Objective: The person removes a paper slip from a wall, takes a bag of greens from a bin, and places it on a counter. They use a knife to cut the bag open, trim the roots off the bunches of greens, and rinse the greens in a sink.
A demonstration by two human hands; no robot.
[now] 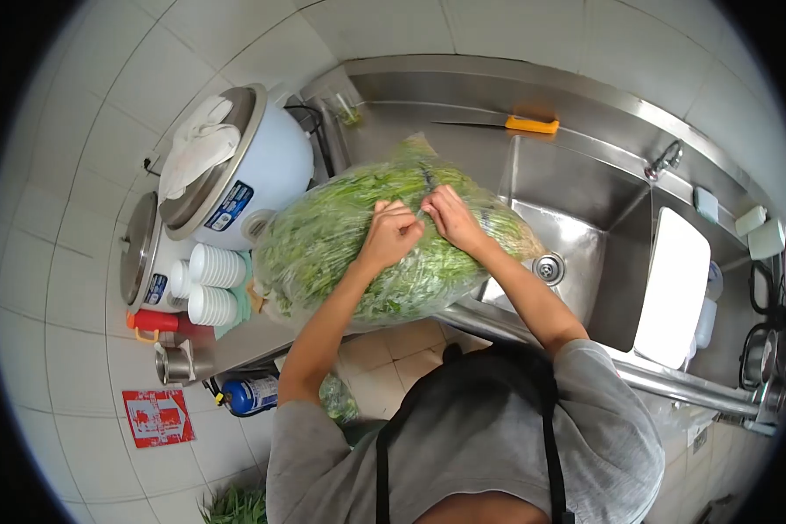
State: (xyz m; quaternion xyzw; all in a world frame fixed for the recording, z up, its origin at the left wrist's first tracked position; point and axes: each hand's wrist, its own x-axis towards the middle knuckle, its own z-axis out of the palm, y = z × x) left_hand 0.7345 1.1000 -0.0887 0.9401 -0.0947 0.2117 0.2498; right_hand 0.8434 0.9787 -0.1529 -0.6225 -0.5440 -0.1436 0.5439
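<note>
A large clear plastic bag (349, 218) full of leafy greens lies on the steel counter, its right end reaching over the sink's edge. My left hand (393, 232) is on top of the bag with its fingers curled in, pinching the plastic film. Close beside it, my right hand (450, 215) also has its fingers closed on the plastic, near a dark strip on the bag. A small gap separates the two hands.
Behind the bag lies a knife with an orange handle (533, 126). The sink (576, 183) is at the right, with a white board (672, 288) across it. Large cookers (275, 157) and stacked white cups (218, 266) stand at the left.
</note>
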